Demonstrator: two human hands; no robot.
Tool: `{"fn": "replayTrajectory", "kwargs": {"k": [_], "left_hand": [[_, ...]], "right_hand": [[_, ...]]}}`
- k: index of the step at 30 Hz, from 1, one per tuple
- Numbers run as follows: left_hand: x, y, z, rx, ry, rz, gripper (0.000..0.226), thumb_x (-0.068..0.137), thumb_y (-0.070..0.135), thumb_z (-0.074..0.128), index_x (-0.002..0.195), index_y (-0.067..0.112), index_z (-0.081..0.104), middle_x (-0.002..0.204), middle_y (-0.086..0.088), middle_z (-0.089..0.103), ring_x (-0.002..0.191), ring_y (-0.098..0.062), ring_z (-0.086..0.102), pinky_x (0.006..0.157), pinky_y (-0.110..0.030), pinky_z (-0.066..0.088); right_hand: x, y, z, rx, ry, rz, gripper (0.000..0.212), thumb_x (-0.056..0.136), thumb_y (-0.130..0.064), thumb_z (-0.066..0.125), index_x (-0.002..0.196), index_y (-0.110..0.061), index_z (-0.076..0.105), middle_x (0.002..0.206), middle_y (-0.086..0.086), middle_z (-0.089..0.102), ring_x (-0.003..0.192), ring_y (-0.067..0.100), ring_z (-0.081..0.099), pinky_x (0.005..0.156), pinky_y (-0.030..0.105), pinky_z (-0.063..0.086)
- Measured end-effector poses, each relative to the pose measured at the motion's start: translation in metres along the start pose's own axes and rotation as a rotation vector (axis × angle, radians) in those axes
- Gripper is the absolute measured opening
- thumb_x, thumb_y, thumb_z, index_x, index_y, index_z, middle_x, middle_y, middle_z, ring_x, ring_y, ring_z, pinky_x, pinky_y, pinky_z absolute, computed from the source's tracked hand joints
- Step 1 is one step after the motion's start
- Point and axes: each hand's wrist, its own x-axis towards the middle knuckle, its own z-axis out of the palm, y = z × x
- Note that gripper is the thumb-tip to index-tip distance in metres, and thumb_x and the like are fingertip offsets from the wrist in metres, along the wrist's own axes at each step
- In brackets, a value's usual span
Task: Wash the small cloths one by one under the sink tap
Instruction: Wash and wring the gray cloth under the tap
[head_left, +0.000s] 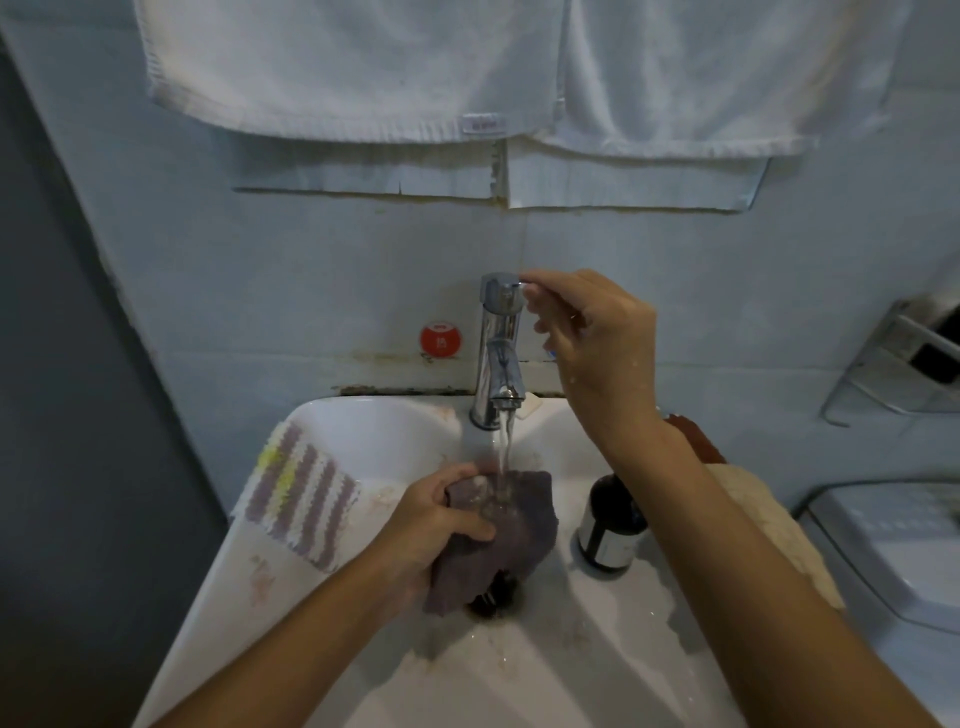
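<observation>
Left grip: the left hand (441, 512) has fingers and thumb curled round a bunched purple cloth (498, 535), holding it above the drain.
Right grip: the right hand (592, 332) reaches to the top of the tap (500, 343); fingertips pinch the lever, the other fingers loosely bent.
Water: a stream runs from the spout straight onto the top of the purple cloth, which looks soaked and dark.
Other cloth: a striped cloth (301, 501) in white, purple and yellow lies flat on the left rim of the sink (374, 431), apart from the left hand.
Nearby: a dark bottle (610, 525) stands on the right rim; white towels (363, 67) hang on the wall above.
Progress: one cloth is under the water now, mid-wash by the look of it. Whether the striped one is washed already cannot be told; it looks flat and unwrung, so likely it waits its turn.
</observation>
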Motion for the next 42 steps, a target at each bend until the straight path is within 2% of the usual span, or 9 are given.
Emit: {"fn": "replayTrajectory", "kwargs": {"k": [5, 9, 14, 19, 23, 28, 33, 40, 42], "left_hand": [[-0.002, 0.004, 0.000, -0.058, -0.002, 0.029, 0.063, 0.066, -0.028, 0.055, 0.115, 0.010, 0.067, 0.108, -0.019, 0.071, 0.095, -0.034, 0.068, 0.069, -0.034, 0.056], [0.000, -0.001, 0.003, -0.078, 0.020, 0.025, 0.066, 0.064, -0.027, 0.057, 0.118, 0.011, 0.067, 0.112, -0.021, 0.069, 0.106, -0.041, 0.064, 0.084, -0.045, 0.055], [0.000, -0.007, 0.013, -0.097, 0.065, -0.046, 0.061, 0.066, -0.028, 0.057, 0.113, 0.010, 0.069, 0.111, -0.022, 0.070, 0.104, -0.040, 0.065, 0.079, -0.039, 0.055], [0.001, -0.006, 0.040, -0.066, 0.025, -0.092, 0.058, 0.067, -0.027, 0.057, 0.110, 0.010, 0.071, 0.109, -0.019, 0.071, 0.098, -0.033, 0.067, 0.068, -0.031, 0.056], [0.005, 0.001, 0.062, -0.024, 0.040, -0.071, 0.056, 0.068, -0.024, 0.059, 0.106, 0.014, 0.073, 0.108, -0.018, 0.071, 0.100, -0.033, 0.067, 0.079, -0.036, 0.056], [0.011, 0.005, 0.088, -0.045, 0.084, -0.028, 0.054, 0.069, -0.021, 0.060, 0.106, 0.017, 0.072, 0.104, -0.016, 0.072, 0.095, -0.032, 0.069, 0.071, -0.033, 0.058], [0.014, 0.006, 0.102, -0.063, 0.081, -0.024, 0.054, 0.072, -0.019, 0.060, 0.110, 0.019, 0.069, 0.106, -0.013, 0.072, 0.098, -0.029, 0.069, 0.074, -0.033, 0.058], [0.015, 0.003, 0.101, -0.088, 0.090, -0.017, 0.055, 0.072, -0.020, 0.060, 0.113, 0.016, 0.068, 0.107, -0.014, 0.071, 0.097, -0.029, 0.068, 0.070, -0.030, 0.058], [0.016, 0.002, 0.101, -0.095, 0.090, -0.014, 0.056, 0.072, -0.020, 0.060, 0.114, 0.016, 0.068, 0.108, -0.014, 0.071, 0.096, -0.027, 0.068, 0.071, -0.030, 0.057]], "right_hand": [[-0.010, -0.001, -0.001, 0.024, -0.020, 0.015, 0.022, 0.098, -0.022, 0.060, 0.109, -0.008, 0.074, 0.091, 0.004, 0.073, 0.073, 0.013, 0.067, 0.065, 0.032, 0.058], [-0.030, 0.000, -0.008, 0.096, -0.056, 0.021, 0.024, 0.098, -0.024, 0.058, 0.117, -0.014, 0.071, 0.091, -0.008, 0.069, 0.071, 0.007, 0.064, 0.063, 0.017, 0.053], [-0.043, 0.039, -0.021, 0.026, 0.002, 0.498, 0.016, 0.101, -0.031, 0.055, 0.106, -0.023, 0.069, 0.073, -0.007, 0.067, 0.065, 0.010, 0.063, 0.058, 0.027, 0.051], [-0.063, 0.072, -0.019, -0.091, -0.209, 0.801, 0.014, 0.097, -0.031, 0.060, 0.093, -0.020, 0.069, 0.076, 0.000, 0.067, 0.074, 0.019, 0.065, 0.067, 0.032, 0.051], [-0.063, 0.078, -0.014, -0.080, -0.243, 0.853, 0.013, 0.096, -0.028, 0.064, 0.092, -0.017, 0.071, 0.076, 0.004, 0.068, 0.074, 0.022, 0.066, 0.069, 0.033, 0.053], [-0.063, 0.077, -0.011, -0.083, -0.260, 0.903, 0.011, 0.097, -0.023, 0.063, 0.092, -0.015, 0.069, 0.082, 0.007, 0.069, 0.077, 0.024, 0.065, 0.071, 0.031, 0.050], [-0.063, 0.077, -0.010, -0.086, -0.301, 0.942, 0.013, 0.096, -0.022, 0.064, 0.096, -0.012, 0.071, 0.088, 0.010, 0.071, 0.084, 0.027, 0.067, 0.081, 0.044, 0.057], [-0.066, 0.076, -0.008, -0.171, -0.324, 0.924, 0.012, 0.098, -0.022, 0.062, 0.099, -0.012, 0.070, 0.091, 0.008, 0.070, 0.083, 0.022, 0.064, 0.073, 0.032, 0.049], [-0.065, 0.074, -0.008, -0.173, -0.319, 0.912, 0.012, 0.098, -0.021, 0.062, 0.097, -0.013, 0.070, 0.091, 0.008, 0.071, 0.083, 0.023, 0.065, 0.074, 0.034, 0.051]]}}
